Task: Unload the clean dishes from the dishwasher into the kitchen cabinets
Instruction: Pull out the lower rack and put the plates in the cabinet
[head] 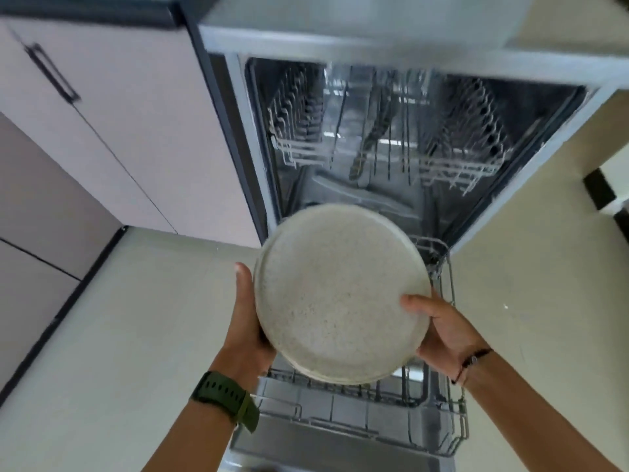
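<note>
A round speckled off-white plate (pixel 337 294) is held in the air above the pulled-out lower rack (pixel 452 424) of the open dishwasher (pixel 258 137). My left hand (pixel 246 321) grips its left rim, thumb along the edge. My right hand (pixel 442 332) grips the lower right rim, thumb on the plate's face. The plate tilts toward me. An upper rack (pixel 384 144) sits inside the tub, blurred; a dark utensil seems to lie in it.
Pale cabinet doors (pixel 112 124) with a dark handle (pixel 51 73) stand left of the dishwasher. A light floor (pixel 136 328) spreads on both sides. The open door (pixel 306 451) lies below the rack. Dark furniture legs (pixel 602 192) show at far right.
</note>
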Demonstrator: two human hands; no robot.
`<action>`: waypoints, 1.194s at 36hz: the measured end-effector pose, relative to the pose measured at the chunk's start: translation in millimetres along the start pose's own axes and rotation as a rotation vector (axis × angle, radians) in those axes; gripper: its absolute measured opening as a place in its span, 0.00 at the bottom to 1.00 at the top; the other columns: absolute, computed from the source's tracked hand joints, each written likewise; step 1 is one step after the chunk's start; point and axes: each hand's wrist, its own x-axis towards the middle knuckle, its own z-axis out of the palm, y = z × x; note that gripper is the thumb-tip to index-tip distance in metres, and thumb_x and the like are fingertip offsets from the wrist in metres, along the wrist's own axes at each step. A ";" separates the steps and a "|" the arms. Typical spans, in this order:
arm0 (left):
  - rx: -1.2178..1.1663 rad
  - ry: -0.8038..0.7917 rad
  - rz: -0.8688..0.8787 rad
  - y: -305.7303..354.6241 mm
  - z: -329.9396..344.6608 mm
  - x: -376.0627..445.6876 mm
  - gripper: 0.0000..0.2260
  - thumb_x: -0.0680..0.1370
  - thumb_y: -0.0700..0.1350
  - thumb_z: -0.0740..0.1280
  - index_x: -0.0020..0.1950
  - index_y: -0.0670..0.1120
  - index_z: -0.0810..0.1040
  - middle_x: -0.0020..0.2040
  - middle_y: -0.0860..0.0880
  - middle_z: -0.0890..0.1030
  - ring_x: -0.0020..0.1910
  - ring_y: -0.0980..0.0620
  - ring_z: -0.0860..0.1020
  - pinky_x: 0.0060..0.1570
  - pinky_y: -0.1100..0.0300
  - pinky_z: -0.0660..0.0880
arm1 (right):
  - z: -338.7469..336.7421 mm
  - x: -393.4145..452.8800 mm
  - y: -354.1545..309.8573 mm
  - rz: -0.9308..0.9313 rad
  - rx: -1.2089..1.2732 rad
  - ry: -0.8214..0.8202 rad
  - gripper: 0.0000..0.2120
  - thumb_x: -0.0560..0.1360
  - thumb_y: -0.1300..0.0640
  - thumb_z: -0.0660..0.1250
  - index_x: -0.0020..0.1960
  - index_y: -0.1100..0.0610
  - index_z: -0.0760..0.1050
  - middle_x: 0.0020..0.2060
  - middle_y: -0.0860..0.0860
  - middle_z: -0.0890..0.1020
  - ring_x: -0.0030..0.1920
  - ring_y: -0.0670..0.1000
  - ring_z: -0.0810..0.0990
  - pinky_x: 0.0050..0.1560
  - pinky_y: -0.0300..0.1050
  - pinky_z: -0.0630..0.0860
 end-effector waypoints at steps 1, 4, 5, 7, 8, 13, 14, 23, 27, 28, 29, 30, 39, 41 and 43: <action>-0.011 0.000 0.008 7.1 2.5 -11.1 0.36 0.62 0.74 0.51 0.57 0.55 0.80 0.56 0.44 0.82 0.58 0.40 0.78 0.58 0.36 0.71 | 7.8 -8.8 -3.5 -0.002 -0.003 -0.007 0.28 0.59 0.64 0.68 0.58 0.50 0.75 0.54 0.57 0.81 0.55 0.62 0.78 0.40 0.58 0.80; 0.002 0.031 0.107 30.1 14.1 -53.3 0.23 0.72 0.65 0.56 0.52 0.52 0.81 0.47 0.47 0.85 0.50 0.44 0.80 0.52 0.45 0.76 | 37.1 -36.4 -17.0 -0.014 -0.027 -0.005 0.34 0.52 0.63 0.74 0.58 0.51 0.75 0.55 0.57 0.81 0.56 0.62 0.77 0.40 0.58 0.80; 0.013 0.052 0.145 38.9 18.0 -68.2 0.17 0.76 0.58 0.58 0.51 0.50 0.80 0.43 0.47 0.85 0.47 0.45 0.80 0.49 0.48 0.76 | 48.2 -45.4 -21.9 -0.015 -0.040 -0.008 0.40 0.48 0.62 0.78 0.60 0.53 0.74 0.57 0.58 0.80 0.57 0.62 0.77 0.41 0.57 0.80; 0.044 0.074 0.173 54.5 20.1 -97.1 0.10 0.79 0.45 0.58 0.49 0.46 0.79 0.37 0.48 0.85 0.39 0.48 0.81 0.43 0.54 0.78 | 68.8 -64.0 -28.7 -0.012 -0.070 -0.019 0.53 0.41 0.57 0.82 0.65 0.55 0.71 0.60 0.58 0.78 0.59 0.62 0.76 0.45 0.56 0.80; 0.044 0.080 0.167 60.9 19.4 -111.2 0.10 0.79 0.42 0.57 0.48 0.45 0.78 0.36 0.48 0.84 0.38 0.48 0.81 0.40 0.56 0.79 | 79.4 -73.4 -30.9 -0.009 -0.070 -0.035 0.54 0.41 0.57 0.82 0.67 0.56 0.69 0.61 0.58 0.78 0.60 0.62 0.75 0.46 0.56 0.80; -0.008 0.107 0.189 90.4 4.2 -170.1 0.11 0.75 0.40 0.56 0.46 0.46 0.78 0.35 0.48 0.83 0.41 0.46 0.78 0.44 0.55 0.75 | 130.0 -101.4 -33.4 -0.023 -0.071 -0.038 0.43 0.54 0.62 0.75 0.68 0.57 0.68 0.61 0.57 0.78 0.59 0.60 0.76 0.45 0.52 0.80; -0.011 0.106 0.204 96.0 -0.6 -181.4 0.11 0.75 0.40 0.56 0.45 0.46 0.78 0.33 0.49 0.82 0.40 0.47 0.78 0.43 0.55 0.74 | 140.6 -106.7 -32.1 -0.036 -0.082 -0.060 0.38 0.59 0.63 0.72 0.68 0.57 0.68 0.60 0.57 0.78 0.59 0.60 0.77 0.44 0.51 0.80; -0.127 0.104 0.232 143.5 -72.6 -268.9 0.18 0.62 0.45 0.62 0.49 0.42 0.78 0.35 0.44 0.82 0.35 0.46 0.80 0.32 0.58 0.77 | 261.2 -154.0 -0.7 -0.089 -0.238 -0.125 0.39 0.51 0.54 0.73 0.63 0.54 0.72 0.57 0.59 0.80 0.55 0.63 0.78 0.43 0.56 0.80; -0.128 0.113 0.201 172.0 -116.2 -303.9 0.20 0.61 0.46 0.63 0.50 0.42 0.78 0.38 0.42 0.82 0.40 0.42 0.79 0.38 0.54 0.76 | 317.8 -164.2 28.9 -0.047 -0.168 -0.119 0.45 0.43 0.55 0.77 0.61 0.58 0.73 0.51 0.58 0.83 0.48 0.61 0.82 0.37 0.53 0.80; -0.120 0.118 0.198 180.7 -127.7 -311.6 0.21 0.61 0.46 0.63 0.51 0.42 0.78 0.39 0.42 0.82 0.41 0.41 0.79 0.38 0.53 0.76 | 333.5 -166.5 36.5 -0.038 -0.131 -0.123 0.48 0.39 0.54 0.79 0.60 0.58 0.73 0.49 0.58 0.84 0.45 0.61 0.83 0.35 0.52 0.80; -0.113 0.122 0.196 189.4 -138.9 -318.2 0.22 0.61 0.46 0.64 0.53 0.42 0.78 0.41 0.41 0.82 0.43 0.41 0.78 0.39 0.52 0.76 | 347.1 -166.6 44.7 -0.033 -0.086 -0.133 0.50 0.37 0.53 0.80 0.60 0.58 0.74 0.48 0.58 0.84 0.43 0.61 0.84 0.35 0.53 0.80; -0.105 0.126 0.195 198.8 -149.8 -323.6 0.24 0.61 0.47 0.64 0.55 0.41 0.77 0.43 0.40 0.82 0.44 0.40 0.78 0.41 0.51 0.76 | 362.9 -167.0 51.6 -0.026 -0.042 -0.146 0.49 0.40 0.52 0.80 0.60 0.58 0.74 0.49 0.59 0.84 0.42 0.62 0.84 0.34 0.55 0.80; -0.127 0.137 0.221 268.6 -215.4 -317.9 0.22 0.60 0.46 0.64 0.52 0.43 0.79 0.40 0.43 0.83 0.42 0.42 0.79 0.40 0.53 0.76 | 452.9 -121.3 75.9 -0.036 0.100 -0.189 0.44 0.42 0.54 0.79 0.59 0.56 0.75 0.46 0.59 0.84 0.39 0.63 0.83 0.35 0.62 0.79; -0.136 0.141 0.237 284.1 -225.9 -306.3 0.21 0.60 0.46 0.64 0.52 0.42 0.79 0.40 0.43 0.82 0.41 0.42 0.79 0.40 0.53 0.76 | 468.9 -104.6 73.7 -0.041 0.102 -0.177 0.45 0.40 0.54 0.80 0.57 0.56 0.76 0.44 0.59 0.85 0.39 0.63 0.83 0.33 0.60 0.79; -0.140 0.139 0.241 301.4 -236.9 -288.4 0.19 0.64 0.45 0.64 0.52 0.41 0.79 0.40 0.43 0.82 0.41 0.42 0.79 0.40 0.53 0.76 | 484.9 -82.0 68.1 -0.044 0.123 -0.171 0.34 0.52 0.55 0.75 0.58 0.55 0.75 0.43 0.58 0.85 0.42 0.64 0.82 0.32 0.61 0.79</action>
